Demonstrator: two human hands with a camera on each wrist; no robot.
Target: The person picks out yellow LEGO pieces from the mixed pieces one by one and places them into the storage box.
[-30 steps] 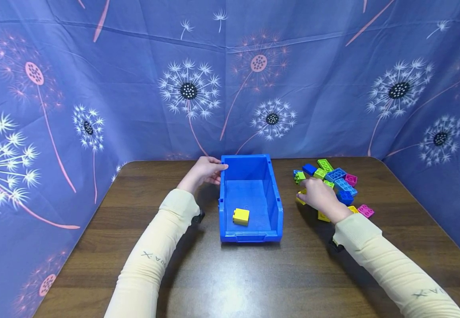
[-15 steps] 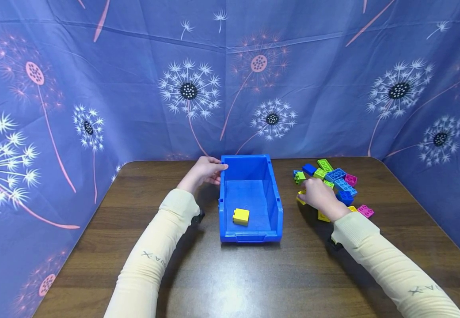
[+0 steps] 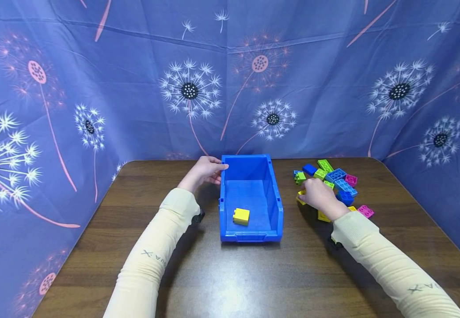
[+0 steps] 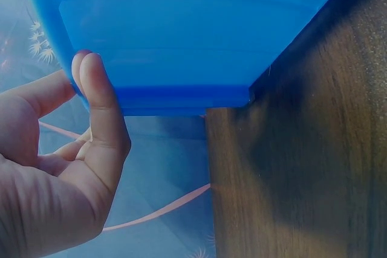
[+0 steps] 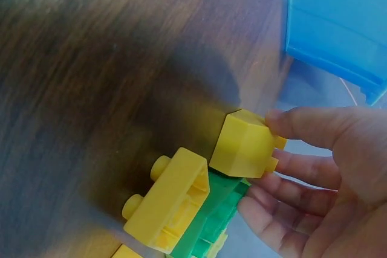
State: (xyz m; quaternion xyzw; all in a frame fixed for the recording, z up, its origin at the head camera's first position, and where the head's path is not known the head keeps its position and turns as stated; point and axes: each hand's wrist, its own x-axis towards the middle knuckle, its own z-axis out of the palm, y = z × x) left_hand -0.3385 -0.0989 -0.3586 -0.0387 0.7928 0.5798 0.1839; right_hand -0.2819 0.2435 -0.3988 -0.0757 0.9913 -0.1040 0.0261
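Note:
A blue plastic bin point(image 3: 252, 238) stands mid-table with one yellow toy brick point(image 3: 241, 217) lying inside near its front. My left hand point(image 3: 204, 170) grips the bin's left wall near the back corner; in the left wrist view, the fingers of that hand point(image 4: 66, 167) bend over the blue edge. To the right of the bin, my right hand point(image 3: 320, 194) is at the near left side of a brick pile. The right wrist view shows its thumb and fingers pinching a yellow brick point(image 5: 242, 146), whose studs face the palm. The fingers partly hide those studs.
Several blue, green, yellow and pink bricks lie in a loose pile, among them a light-blue brick point(image 3: 345, 187) and a pink brick point(image 3: 365, 211). Beside the pinched one lie another yellow brick point(image 5: 169, 203) and a green brick point(image 5: 208, 219). A patterned blue cloth point(image 3: 230, 88) hangs behind the table.
My right wrist and forearm have shifted slightly left, while the hand stays at the yellow brick. The bin and my left hand have not visibly moved.

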